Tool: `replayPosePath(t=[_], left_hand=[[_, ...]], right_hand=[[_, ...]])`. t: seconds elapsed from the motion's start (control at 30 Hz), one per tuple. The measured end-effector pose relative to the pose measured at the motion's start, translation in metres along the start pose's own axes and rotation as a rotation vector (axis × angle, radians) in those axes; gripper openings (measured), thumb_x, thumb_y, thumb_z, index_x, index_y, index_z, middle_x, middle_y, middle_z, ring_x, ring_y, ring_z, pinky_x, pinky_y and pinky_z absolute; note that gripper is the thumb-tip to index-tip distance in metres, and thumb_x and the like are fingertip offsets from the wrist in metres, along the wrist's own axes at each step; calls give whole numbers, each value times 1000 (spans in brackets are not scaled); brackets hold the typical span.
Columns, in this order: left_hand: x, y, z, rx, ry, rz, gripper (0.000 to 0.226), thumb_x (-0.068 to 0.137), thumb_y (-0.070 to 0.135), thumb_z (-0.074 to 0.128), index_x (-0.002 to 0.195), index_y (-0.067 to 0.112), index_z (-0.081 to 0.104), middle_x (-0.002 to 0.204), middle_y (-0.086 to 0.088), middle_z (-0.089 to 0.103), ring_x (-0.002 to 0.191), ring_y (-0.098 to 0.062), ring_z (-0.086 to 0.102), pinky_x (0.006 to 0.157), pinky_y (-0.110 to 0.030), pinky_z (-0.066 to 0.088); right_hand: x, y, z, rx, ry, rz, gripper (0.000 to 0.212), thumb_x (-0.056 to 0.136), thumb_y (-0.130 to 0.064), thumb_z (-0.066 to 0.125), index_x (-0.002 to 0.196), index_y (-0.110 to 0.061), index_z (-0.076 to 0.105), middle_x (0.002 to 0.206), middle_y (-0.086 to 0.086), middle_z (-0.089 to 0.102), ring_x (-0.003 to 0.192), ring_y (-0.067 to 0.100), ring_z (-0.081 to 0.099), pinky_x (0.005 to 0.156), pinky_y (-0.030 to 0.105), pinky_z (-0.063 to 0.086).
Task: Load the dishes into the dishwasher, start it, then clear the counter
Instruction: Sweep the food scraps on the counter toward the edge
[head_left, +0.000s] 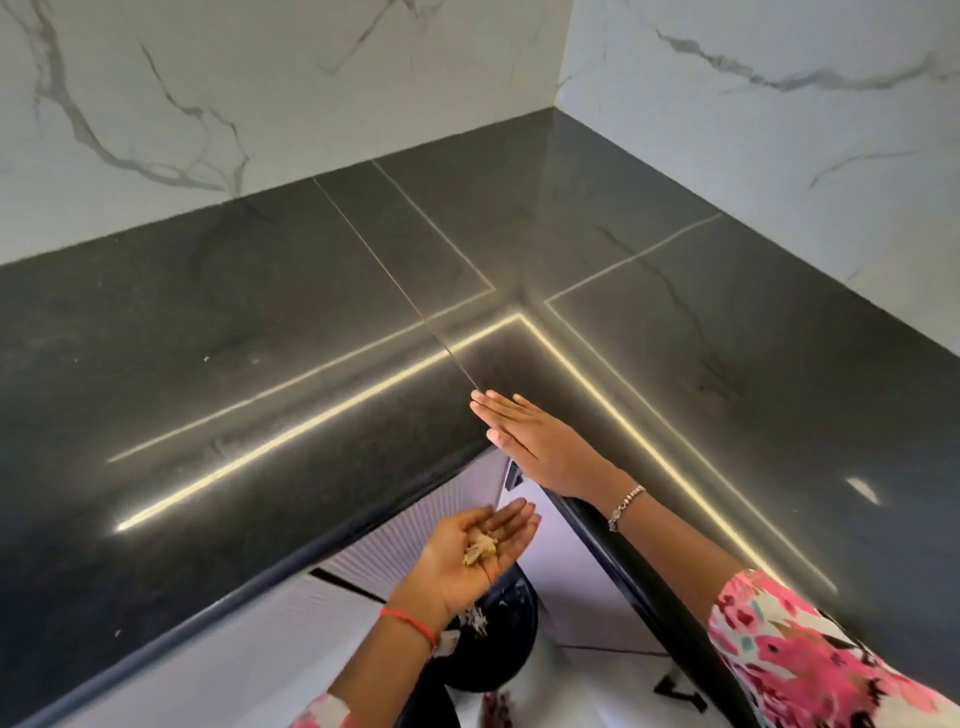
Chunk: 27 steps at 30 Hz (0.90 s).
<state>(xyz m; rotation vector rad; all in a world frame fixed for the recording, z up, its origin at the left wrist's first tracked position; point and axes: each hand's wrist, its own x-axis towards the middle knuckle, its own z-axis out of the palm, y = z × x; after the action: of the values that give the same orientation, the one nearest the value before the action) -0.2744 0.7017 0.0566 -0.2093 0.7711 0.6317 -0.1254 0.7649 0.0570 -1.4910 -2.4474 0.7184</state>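
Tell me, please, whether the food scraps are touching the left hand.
Touching. The head view shows the food scraps lying directly on the upturned, cupped palm of the left hand, with no gap beneath them.

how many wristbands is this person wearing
2: a beaded bracelet on the right wrist, over the counter edge, and a red thread on the left wrist, lower down. The floral sleeves may hide others.

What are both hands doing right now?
Left hand: open, palm up, carrying food scraps.
Right hand: open, flat at the counter edge.
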Motion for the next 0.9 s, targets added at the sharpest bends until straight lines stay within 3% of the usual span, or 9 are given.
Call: replayPosePath(t=[0.07,0.2,0.3,0.43,0.63,0.7,0.8,0.9], left_hand=[[17,-5,-1,-27,5,54,56,96,11,29,66,-17,66,74,-30,67,61,-37,69,51,-43,56],[41,4,5,54,70,190,65,97,9,25,47,-2,67,52,-13,65,46,-18,65,41,-23,53],[44,3,-2,79,81,183,49,96,10,29,66,-3,65,57,-11,66,49,-17,66,44,-22,54],[46,-6,-25,179,213,184,30,95,12,36,71,5,53,47,-6,60,41,-14,60,44,-19,51],[84,-18,-93,158,445,129,33,93,8,33,64,3,48,37,-6,52,31,-14,52,38,-16,45],[111,-21,-127,207,523,118,33,91,8,33,61,5,44,34,-3,48,29,-13,48,36,-14,40],[156,-28,-182,345,527,106,36,92,6,27,56,8,35,28,-3,38,23,-12,36,34,-13,29],[203,-33,-230,534,527,144,34,83,1,30,50,8,36,27,-2,33,23,-11,30,38,-20,28]], right_hand=[[-16,-9,5,131,25,27,46,101,-29,24,146,-18,26,153,-9,23,141,-3,12,119,22,7],[-49,-33,25,316,65,104,44,93,-32,39,130,-16,54,135,-2,54,127,7,47,110,23,33],[-65,-45,44,483,296,176,29,89,-19,56,113,-7,67,115,7,68,105,3,61,96,14,43],[-75,-52,63,639,576,318,21,84,2,60,100,-3,72,106,7,70,98,-1,61,88,10,47],[-96,-34,139,675,434,605,26,86,7,52,102,-3,70,102,6,69,87,3,61,76,-2,41],[-101,-16,180,651,395,709,26,85,8,51,102,-1,69,102,9,70,89,11,62,78,1,43],[-103,17,249,637,367,820,24,83,11,52,97,3,69,96,15,71,89,21,66,86,21,51],[-98,50,319,582,305,875,22,82,11,54,97,4,69,96,17,70,90,24,67,82,15,47]])
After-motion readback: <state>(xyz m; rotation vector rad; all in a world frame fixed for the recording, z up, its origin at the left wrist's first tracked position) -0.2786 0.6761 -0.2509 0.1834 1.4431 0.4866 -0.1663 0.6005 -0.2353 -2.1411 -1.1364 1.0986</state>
